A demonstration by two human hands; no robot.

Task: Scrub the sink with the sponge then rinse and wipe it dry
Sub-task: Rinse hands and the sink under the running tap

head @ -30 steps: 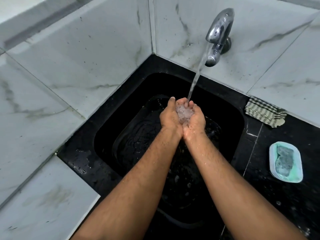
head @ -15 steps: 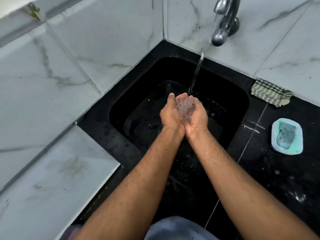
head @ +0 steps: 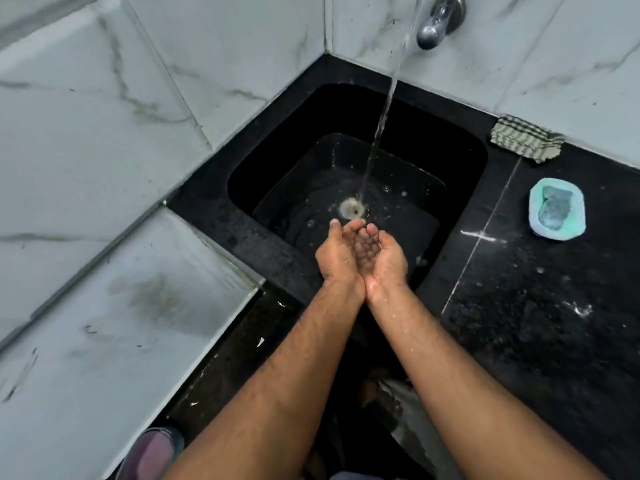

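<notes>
Water sits cupped in your hands, the left hand (head: 337, 256) and right hand (head: 382, 258) pressed edge to edge with fingers loosely curved, gripping nothing, held over the near rim of the sink (head: 460, 161). Tilt or part them early and, in my judgement, the load spills onto the bench (head: 540, 323) or your feet instead of rinsing the walls. Beyond your fingertips the basin is black, wet and speckled with droplets, its pale drain (head: 351, 208) taking the falling stream (head: 381, 123). Right of it, the sponge (head: 556, 209) lies in its mint dish (head: 535, 206); the striped cloth (head: 524, 138) waits by the wall, under the tap (head: 436, 19).
</notes>
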